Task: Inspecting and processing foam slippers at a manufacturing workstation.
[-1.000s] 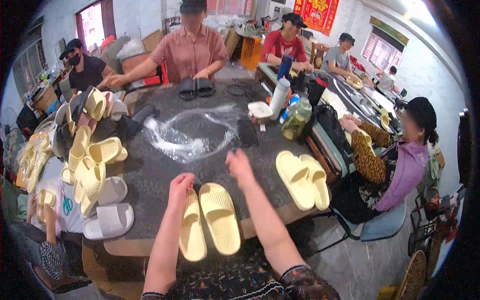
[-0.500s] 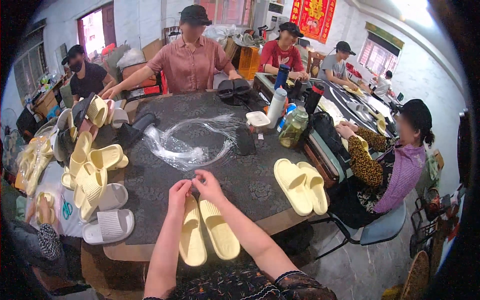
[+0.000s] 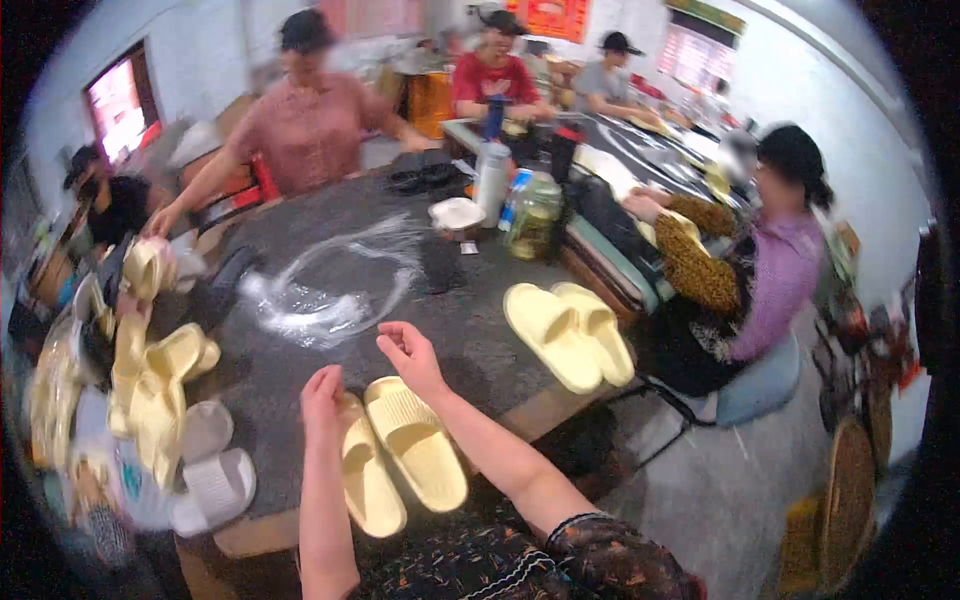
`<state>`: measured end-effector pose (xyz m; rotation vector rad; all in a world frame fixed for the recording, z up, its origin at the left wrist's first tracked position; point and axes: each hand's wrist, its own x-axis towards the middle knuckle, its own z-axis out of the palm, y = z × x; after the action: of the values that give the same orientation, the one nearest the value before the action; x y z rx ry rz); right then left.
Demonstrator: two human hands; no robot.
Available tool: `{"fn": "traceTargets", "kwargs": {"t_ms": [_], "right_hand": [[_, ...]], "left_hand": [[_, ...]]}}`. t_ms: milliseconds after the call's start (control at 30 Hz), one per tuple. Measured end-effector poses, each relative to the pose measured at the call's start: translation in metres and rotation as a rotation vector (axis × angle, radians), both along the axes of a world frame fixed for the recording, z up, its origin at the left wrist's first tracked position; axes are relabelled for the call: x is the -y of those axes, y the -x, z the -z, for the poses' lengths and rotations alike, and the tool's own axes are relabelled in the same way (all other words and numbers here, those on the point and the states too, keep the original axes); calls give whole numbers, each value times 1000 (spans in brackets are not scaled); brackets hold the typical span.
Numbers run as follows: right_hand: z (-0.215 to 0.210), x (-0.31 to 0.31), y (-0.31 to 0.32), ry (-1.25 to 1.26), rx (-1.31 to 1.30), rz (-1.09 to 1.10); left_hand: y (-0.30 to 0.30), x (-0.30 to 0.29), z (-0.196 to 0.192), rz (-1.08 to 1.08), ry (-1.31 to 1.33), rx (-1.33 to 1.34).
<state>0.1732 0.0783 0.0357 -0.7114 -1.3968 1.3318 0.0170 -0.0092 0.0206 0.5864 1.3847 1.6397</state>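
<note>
A pair of pale yellow slide slippers lies at the table's near edge in front of me: a left slipper (image 3: 372, 490) and a right slipper (image 3: 425, 450), with ribbed straps. My left hand (image 3: 322, 398) hovers beside the left slipper's strap, its fingers loosely bent and blurred; whether it pinches anything thin I cannot make out. Above the right slipper's strap is my right hand (image 3: 408, 355), thumb and fingers apart, with nothing visible in it. Beyond my hands a loose coil of clear plastic strands (image 3: 320, 305) spreads over the dark patterned table covering (image 3: 440, 340).
Another yellow slipper pair (image 3: 555, 335) lies to my right. Grey slippers (image 3: 220, 485) and piled yellow slippers (image 3: 155, 390) crowd the left side. A glass jar (image 3: 535, 215), white bottle (image 3: 490, 185) and lidded tub (image 3: 457, 216) stand farther back. Several people work around the tables.
My hands, together above the slippers before, have come apart, left hand to the left and right hand opening. The view has turned right, shifting the scene leftward.
</note>
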Motion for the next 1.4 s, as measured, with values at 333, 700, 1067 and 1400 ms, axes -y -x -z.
{"fn": "traceTargets", "kwargs": {"t_ms": [333, 700, 1067, 1400], "right_hand": [[-63, -87, -401, -375, 276, 1333], [-45, -27, -195, -281, 300, 415], [15, 31, 23, -165, 288, -85], [13, 13, 32, 41, 447, -289]], "left_hand": [[10, -6, 13, 61, -101, 28], [6, -2, 13, 24, -84, 17], [10, -1, 11, 54, -109, -48], [10, 2, 8, 13, -124, -26]]}}
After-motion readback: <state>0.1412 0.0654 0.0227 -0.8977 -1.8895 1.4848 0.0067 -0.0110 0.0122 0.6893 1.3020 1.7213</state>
